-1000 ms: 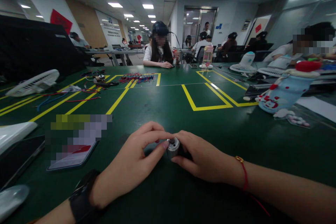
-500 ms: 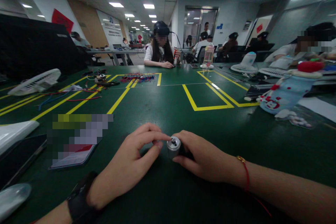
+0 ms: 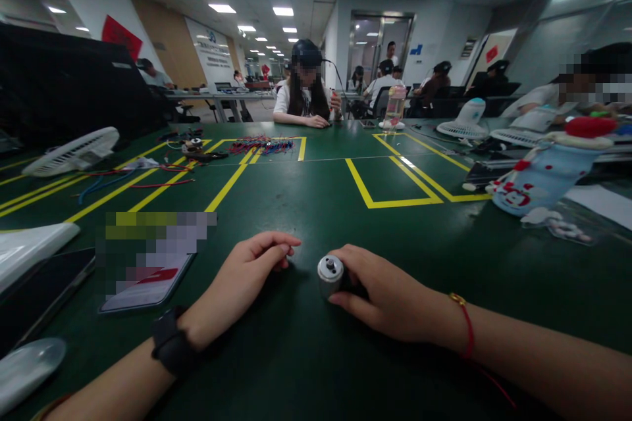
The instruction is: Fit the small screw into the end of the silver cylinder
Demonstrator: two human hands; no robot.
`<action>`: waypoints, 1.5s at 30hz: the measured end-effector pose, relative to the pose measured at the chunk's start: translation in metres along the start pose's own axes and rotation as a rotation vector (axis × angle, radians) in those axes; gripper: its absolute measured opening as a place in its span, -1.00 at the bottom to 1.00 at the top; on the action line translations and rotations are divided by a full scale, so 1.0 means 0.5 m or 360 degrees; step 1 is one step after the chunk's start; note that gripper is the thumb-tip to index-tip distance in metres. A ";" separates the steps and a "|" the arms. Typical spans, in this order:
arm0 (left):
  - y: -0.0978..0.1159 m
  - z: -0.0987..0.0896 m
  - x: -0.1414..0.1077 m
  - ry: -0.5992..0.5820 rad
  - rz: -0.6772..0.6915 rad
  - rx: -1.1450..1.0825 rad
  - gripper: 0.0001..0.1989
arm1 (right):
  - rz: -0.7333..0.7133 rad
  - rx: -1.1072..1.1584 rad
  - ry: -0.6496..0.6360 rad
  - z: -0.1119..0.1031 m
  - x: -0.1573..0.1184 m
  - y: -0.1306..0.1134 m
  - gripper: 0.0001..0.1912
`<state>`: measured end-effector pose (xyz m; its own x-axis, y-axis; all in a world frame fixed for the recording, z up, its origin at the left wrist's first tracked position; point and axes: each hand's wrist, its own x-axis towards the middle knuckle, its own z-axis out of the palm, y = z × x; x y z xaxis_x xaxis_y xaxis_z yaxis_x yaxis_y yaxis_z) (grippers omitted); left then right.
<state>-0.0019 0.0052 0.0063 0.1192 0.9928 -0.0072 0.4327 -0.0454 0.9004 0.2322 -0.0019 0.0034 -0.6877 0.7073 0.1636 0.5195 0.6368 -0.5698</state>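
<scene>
A small silver metal cylinder (image 3: 330, 275) stands upright on the green table, with a short shaft and dark holes on its top face. My right hand (image 3: 378, 289) is wrapped round its right side, thumb in front and fingers behind. To the left of the cylinder, and apart from it, my left hand (image 3: 249, 276) hovers with its thumb and fingertips pressed together. Whether something small is between those fingertips is too fine to make out.
Left of my arms lie a phone (image 3: 148, 289), a dark tablet and a white mouse (image 3: 32, 368). Loose wires (image 3: 261, 145) and a white fan (image 3: 74, 152) are farther off. A blue bottle (image 3: 548, 174) stands right. A person (image 3: 306, 95) sits opposite.
My left hand has drawn back leftward from the cylinder's top, and its fingers have come together. My right hand still holds the cylinder in nearly the same place.
</scene>
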 end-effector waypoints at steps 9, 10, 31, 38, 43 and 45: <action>-0.011 -0.002 0.002 -0.0056 0.0011 -0.0065 -0.79 | 0.0011 -0.0003 -0.0008 0.000 -0.002 0.001 -0.71; -0.011 -0.002 0.001 -0.0063 0.0015 -0.0058 -0.79 | 0.0010 -0.0004 -0.0004 0.000 -0.002 0.001 -0.70; 0.001 0.002 -0.009 -0.0198 0.0153 0.0169 -0.78 | 0.0011 0.0033 0.0007 -0.001 -0.001 0.001 -0.70; 0.003 0.001 -0.014 -0.0205 0.0166 0.0173 -0.76 | 0.0001 0.0041 0.0011 -0.001 0.000 0.001 -0.69; 0.016 0.004 -0.013 -0.0219 0.0150 0.0138 -0.75 | -0.0012 0.0029 0.0008 0.001 0.000 0.001 -0.69; 0.026 0.007 -0.016 -0.0249 0.0229 0.0128 -0.75 | -0.0032 0.0021 0.0015 0.001 0.000 0.001 -0.69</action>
<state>0.0058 -0.0037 0.0167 0.3195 0.9465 0.0460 0.4702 -0.2005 0.8595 0.2322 -0.0017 0.0028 -0.6932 0.6972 0.1826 0.4988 0.6470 -0.5766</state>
